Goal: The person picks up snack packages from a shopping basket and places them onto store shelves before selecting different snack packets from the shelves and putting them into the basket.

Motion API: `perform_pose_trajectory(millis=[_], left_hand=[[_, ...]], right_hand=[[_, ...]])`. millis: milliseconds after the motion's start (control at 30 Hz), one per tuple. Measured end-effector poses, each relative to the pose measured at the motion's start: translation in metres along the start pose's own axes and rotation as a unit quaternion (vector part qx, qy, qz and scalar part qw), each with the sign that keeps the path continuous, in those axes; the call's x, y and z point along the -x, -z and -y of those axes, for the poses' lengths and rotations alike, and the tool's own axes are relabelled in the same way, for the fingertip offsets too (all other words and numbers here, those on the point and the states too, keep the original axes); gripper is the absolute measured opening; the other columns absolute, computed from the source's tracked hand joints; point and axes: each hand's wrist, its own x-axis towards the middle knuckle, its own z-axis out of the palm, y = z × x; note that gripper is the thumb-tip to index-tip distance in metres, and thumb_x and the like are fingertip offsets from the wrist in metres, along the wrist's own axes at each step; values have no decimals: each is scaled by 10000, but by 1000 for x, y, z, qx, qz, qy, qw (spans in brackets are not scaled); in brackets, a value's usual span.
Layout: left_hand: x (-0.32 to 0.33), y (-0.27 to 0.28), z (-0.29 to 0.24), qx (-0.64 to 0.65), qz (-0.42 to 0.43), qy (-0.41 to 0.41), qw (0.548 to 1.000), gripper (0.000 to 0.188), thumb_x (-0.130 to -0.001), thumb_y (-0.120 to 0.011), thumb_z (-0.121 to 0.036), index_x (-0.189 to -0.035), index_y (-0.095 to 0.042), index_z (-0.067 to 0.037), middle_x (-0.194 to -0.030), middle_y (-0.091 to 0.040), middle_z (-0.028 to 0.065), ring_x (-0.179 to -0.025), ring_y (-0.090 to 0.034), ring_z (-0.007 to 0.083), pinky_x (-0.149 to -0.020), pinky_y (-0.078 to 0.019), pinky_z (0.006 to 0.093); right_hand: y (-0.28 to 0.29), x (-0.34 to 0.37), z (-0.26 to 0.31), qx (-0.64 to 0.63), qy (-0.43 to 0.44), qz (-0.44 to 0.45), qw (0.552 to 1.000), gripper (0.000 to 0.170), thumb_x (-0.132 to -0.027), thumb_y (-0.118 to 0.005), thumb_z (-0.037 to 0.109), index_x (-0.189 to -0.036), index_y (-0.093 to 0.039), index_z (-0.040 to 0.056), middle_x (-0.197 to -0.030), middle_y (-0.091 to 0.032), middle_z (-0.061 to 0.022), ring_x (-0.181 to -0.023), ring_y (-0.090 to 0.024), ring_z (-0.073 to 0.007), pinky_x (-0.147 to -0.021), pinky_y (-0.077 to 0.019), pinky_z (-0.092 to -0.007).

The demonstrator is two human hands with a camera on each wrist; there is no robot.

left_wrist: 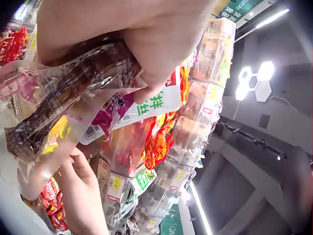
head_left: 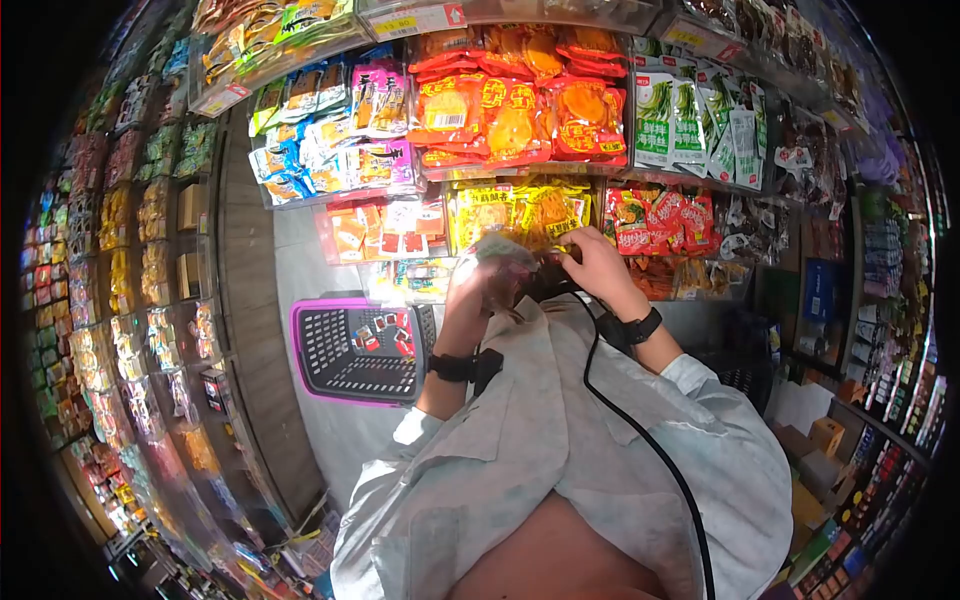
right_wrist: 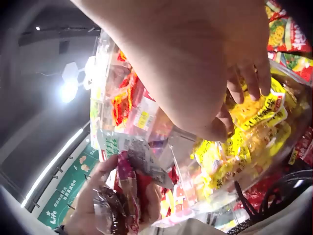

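While the left grip [head_left: 470, 288] holds a handful of packets [head_left: 513, 275], the head view shows the right grip [head_left: 598, 262] at the yellow packets [head_left: 553, 210], displayed below the red-orange packs [head_left: 512, 115]. The step appears to be picking out a further packet; next, probably, a secure pinch and lift. Left wrist view: the left grip closes round a dark-brown packet [left_wrist: 85, 76] in clear film, with a purple packet [left_wrist: 111, 115] and a green-lettered white packet [left_wrist: 155, 103]. Right wrist view: bent fingertips [right_wrist: 252, 88] touch glossy, crinkled yellow film printed in black; whether they pinch it cannot be told.
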Motion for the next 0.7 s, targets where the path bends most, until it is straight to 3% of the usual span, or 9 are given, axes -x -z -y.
perform_pose_trajectory(millis=[100,133,333,433,500,567,633,667,700], left_hand=[[2,4,-13,34,2,54,998,315,-967,-617,-104,-1258,-588,12,-1049,-724,129,-927,-719,212,-805,-590,343],[0,11,-15,31,6,72,997,321,-965,-620,-95,-1267,-584,8,-1046,-721,125,-921,-719,212,-807,-590,340],[-6,59,-14,-1,29,106,994,315,-969,-624,-72,-1276,-572,-27,-1125,-691,81,-961,-697,185,-813,-572,306],[-12,74,-19,-1,56,151,987,182,-996,-635,-145,-1150,-624,-48,-945,-697,43,-790,-697,157,-658,-573,327],[-16,67,-21,36,49,164,985,245,-1008,-605,-137,-1233,-597,-40,-1074,-699,58,-942,-701,167,-804,-570,333],[-21,67,-25,68,91,194,974,322,-1003,-593,-90,-1320,-549,-50,-1133,-680,53,-1021,-684,167,-873,-549,331],[-22,61,-24,84,111,196,971,302,-1010,-582,-98,-1304,-558,-36,-1154,-676,66,-1052,-679,179,-905,-543,339],[-20,57,-26,79,124,191,971,298,-1011,-582,-101,-1300,-560,-32,-1159,-675,68,-1061,-677,182,-912,-542,341],[-17,51,-29,73,137,186,970,294,-1011,-582,-103,-1295,-563,-27,-1164,-674,71,-1069,-676,185,-918,-541,343]], right_hand=[[-26,-5,0,78,47,-40,995,341,-877,-717,256,-1163,-731,71,-1324,-631,-178,-1238,-560,-404,-1052,-462,-470],[-33,-10,0,99,37,-5,994,425,-892,-699,315,-1246,-723,82,-1462,-560,-172,-1316,-502,-446,-1122,-408,-496],[-59,-13,-8,224,-17,0,974,438,-893,-678,332,-1207,-723,30,-1455,-576,-138,-1381,-466,-426,-1145,-372,-523],[-47,1,-3,268,-21,-16,963,391,-878,-698,292,-1169,-734,33,-1434,-586,-159,-1389,-455,-421,-1147,-372,-514],[-41,9,6,251,-20,-45,967,372,-872,-707,277,-1157,-737,40,-1420,-593,-172,-1383,-456,-424,-1144,-377,-515],[-33,18,28,112,-42,-59,991,351,-902,-705,255,-1188,-721,53,-1383,-607,-185,-1328,-513,-396,-1117,-417,-480],[-21,26,54,-68,-62,-40,995,339,-930,-697,243,-1215,-708,60,-1361,-618,-174,-1279,-566,-363,-1086,-455,-444],[-19,32,64,-159,-101,-17,982,300,-980,-672,206,-1234,-682,45,-1287,-656,-119,-1167,-646,-253,-1019,-497,-363],[-22,38,71,-241,-102,-17,965,293,-987,-669,195,-1235,-677,40,-1263,-663,-102,-1134,-647,-219,-989,-504,-346]])
